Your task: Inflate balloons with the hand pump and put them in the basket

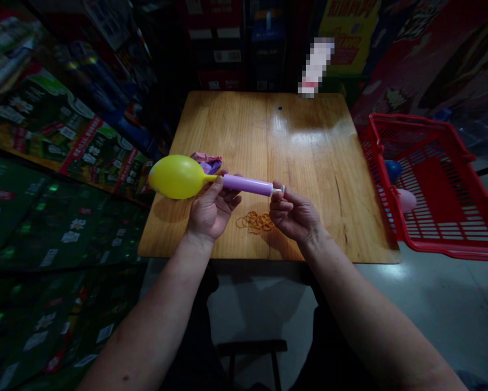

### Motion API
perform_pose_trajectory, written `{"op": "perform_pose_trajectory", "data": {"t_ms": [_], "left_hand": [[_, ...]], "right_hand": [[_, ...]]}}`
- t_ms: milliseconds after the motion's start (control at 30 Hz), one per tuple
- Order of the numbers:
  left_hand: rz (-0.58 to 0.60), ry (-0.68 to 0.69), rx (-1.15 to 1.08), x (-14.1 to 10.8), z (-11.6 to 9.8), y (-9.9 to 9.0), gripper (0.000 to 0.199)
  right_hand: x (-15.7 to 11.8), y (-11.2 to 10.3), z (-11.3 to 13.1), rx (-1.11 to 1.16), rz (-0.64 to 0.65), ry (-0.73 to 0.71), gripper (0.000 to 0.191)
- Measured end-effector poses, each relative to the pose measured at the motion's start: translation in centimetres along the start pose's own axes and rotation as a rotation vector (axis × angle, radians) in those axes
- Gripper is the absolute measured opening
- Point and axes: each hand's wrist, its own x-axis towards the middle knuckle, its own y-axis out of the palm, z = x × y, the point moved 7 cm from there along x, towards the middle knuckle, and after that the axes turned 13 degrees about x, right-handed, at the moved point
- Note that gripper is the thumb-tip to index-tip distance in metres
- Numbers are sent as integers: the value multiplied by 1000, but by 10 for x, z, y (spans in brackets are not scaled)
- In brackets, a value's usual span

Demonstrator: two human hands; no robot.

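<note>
The neck of a yellow balloon point(177, 176) is pinched onto the nozzle end of a purple hand pump point(247, 184) by the closed fingers of the left hand point(211, 209). The pump's white handle is gripped by the right hand point(295, 214), fingers curled shut around it. Pump and balloon are held level above a wooden table point(309, 157) (partly inflated, the balloon overhangs the table's left edge). Rubber bands point(255, 221) lie below, crumpled balloons point(208, 161) behind, a red basket point(431, 187) to the right

Print shows on the boxes point(64, 136) at left and on the yellow poster point(349, 32) behind the table, all too blurred to read.
</note>
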Motion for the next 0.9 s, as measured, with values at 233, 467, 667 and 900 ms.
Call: {"op": "perform_pose_trajectory", "data": {"t_ms": [233, 467, 667, 900], "left_hand": [[-52, 61, -8, 8, -23, -19, 25], [-10, 56, -20, 5, -14, -14, 24], [-37, -9, -10, 5, -1, -10, 22], [-75, 112, -10, 8, -31, -23, 25]], "right_hand": [[-8, 8, 26, -78, -14, -100, 17], [-3, 3, 17, 0, 19, -77, 15], [3, 3, -3, 36, 18, 11, 17], [-10, 9, 34, -83, -25, -151, 22]]}}
